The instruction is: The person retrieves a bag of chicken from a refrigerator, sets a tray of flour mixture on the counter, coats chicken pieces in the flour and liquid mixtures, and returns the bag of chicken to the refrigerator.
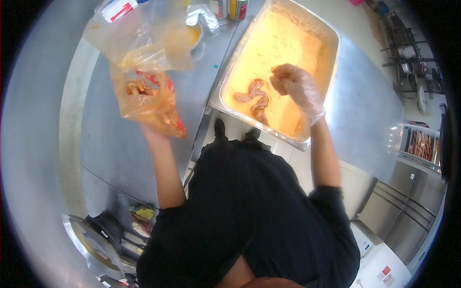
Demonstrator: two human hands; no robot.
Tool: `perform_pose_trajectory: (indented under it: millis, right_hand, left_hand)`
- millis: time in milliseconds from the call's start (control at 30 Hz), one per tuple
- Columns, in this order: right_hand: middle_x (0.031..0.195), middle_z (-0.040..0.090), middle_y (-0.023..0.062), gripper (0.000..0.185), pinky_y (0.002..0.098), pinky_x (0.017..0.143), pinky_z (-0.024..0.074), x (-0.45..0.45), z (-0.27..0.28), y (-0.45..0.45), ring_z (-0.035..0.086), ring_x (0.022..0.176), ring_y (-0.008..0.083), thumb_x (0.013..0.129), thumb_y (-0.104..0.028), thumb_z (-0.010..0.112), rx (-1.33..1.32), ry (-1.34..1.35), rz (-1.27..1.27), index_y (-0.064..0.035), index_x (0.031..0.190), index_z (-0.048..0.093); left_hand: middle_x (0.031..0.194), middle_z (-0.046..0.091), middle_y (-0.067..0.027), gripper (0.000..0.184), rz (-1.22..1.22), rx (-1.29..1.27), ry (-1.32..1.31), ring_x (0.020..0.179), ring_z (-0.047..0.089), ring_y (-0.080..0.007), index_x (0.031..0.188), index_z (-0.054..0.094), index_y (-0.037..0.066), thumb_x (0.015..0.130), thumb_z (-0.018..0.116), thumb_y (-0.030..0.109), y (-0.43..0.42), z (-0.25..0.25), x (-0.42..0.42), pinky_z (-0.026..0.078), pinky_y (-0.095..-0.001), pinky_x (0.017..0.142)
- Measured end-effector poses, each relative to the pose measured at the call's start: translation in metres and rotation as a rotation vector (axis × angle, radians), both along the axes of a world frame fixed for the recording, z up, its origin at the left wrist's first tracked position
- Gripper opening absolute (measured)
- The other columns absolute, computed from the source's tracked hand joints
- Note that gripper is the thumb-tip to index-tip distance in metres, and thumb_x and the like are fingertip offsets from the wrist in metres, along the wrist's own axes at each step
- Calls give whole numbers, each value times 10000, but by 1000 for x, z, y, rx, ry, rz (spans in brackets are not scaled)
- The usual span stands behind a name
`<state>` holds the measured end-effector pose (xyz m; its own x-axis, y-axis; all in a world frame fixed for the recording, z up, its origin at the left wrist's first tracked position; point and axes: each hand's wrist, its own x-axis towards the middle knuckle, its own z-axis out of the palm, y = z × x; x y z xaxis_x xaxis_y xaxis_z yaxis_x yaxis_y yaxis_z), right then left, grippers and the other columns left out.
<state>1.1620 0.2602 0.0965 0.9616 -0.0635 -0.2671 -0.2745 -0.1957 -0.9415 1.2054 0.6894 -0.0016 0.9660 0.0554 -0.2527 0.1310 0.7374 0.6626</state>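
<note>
My left hand (pixel 152 133) is against the lower end of a clear, orange-stained plastic bag (pixel 126 104) and holds it; the bag covers its fingers. Pieces of marinated raw meat (pixel 139 88) show inside the bag, and red print runs down one side. My right hand (pixel 294 86), in a thin clear glove, hovers over a deep metal tray (pixel 259 126) of pale orange flour (pixel 288 43). Its fingers are curled together, and whatever is between them is hidden. Strips of raw meat (pixel 258 98) lie on the flour to the left of this hand.
Behind the bag stand a foil-covered bowl (pixel 196 36) and cans (pixel 238 9). The steel table (pixel 192 105) extends along the left. At the far right are a rack of utensils (pixel 406 53), a container of reddish food (pixel 422 144) and steel cabinets (pixel 398 197).
</note>
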Motion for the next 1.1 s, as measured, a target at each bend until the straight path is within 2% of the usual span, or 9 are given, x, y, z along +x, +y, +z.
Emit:
perform_pose_trajectory:
  millis: [100,233,400,467,500,600,700,1000,1100]
  right_hand:
    - [1070,677,97,287,299,849,568,-10,35,35,649,988,177,909,-41,642,-114,50,17,33,1187,657]
    - [1127,702,103,327,322,888,562,-4,36,14,654,1044,186,913,-100,674,142,-47,-170,-20,1230,668]
    - [1154,710,140,386,361,905,559,2,-4,-33,679,1040,224,892,-112,685,-485,-6,-31,-104,1278,661]
    - [1179,706,167,414,393,930,555,-1,-36,-43,679,1094,263,866,-109,703,-647,-28,141,-110,1279,659]
    - [1207,685,228,513,421,953,546,-4,-49,-44,652,1176,320,806,-72,719,-779,-131,247,-108,1309,623]
    - [1311,637,216,728,432,1048,498,8,-104,-23,602,1238,354,735,-133,798,-1041,-76,488,-118,1421,554]
    - [1164,676,271,662,441,943,536,6,-101,4,663,1115,338,739,-145,739,-1201,-79,446,-70,1366,537]
    - [918,720,244,307,432,856,538,14,-138,-30,693,979,359,728,-227,767,-760,245,300,-23,956,750]
    - [1139,709,204,651,395,978,513,18,-71,4,647,1114,353,743,-182,719,-544,194,254,-50,1369,594]
  left_hand:
    - [1257,621,-119,515,0,-9,-79,1049,652,-300,1374,500,71,1042,474,464,18,-22,-6,597,-458,813]
    - [1219,632,-111,497,97,-60,-24,983,666,-278,1360,509,73,1046,461,455,8,-8,-17,604,-420,731]
    - [1261,614,-129,499,0,-145,-107,1094,634,-300,1377,496,65,1035,507,427,29,-31,-22,576,-426,863]
    - [1252,624,-117,494,189,-38,65,1034,663,-281,1399,489,73,1055,454,425,13,-12,-24,606,-422,753]
    - [1266,618,-119,495,209,-58,68,1051,658,-286,1407,483,71,1054,458,419,13,-12,-23,604,-428,772]
    - [1306,602,-127,502,210,-78,47,1099,645,-300,1428,466,67,1051,473,398,18,-17,-25,598,-441,826]
    - [1330,589,-135,510,147,14,-3,1124,635,-316,1443,449,63,1047,483,381,23,-24,-26,589,-445,868]
    - [1410,539,-146,539,79,-103,-64,1211,597,-325,1484,405,60,1052,472,376,27,-32,-23,559,-468,951]
    - [1370,553,-141,548,132,-90,-78,1173,605,-308,1471,414,61,1048,476,404,26,-34,-27,563,-451,922]
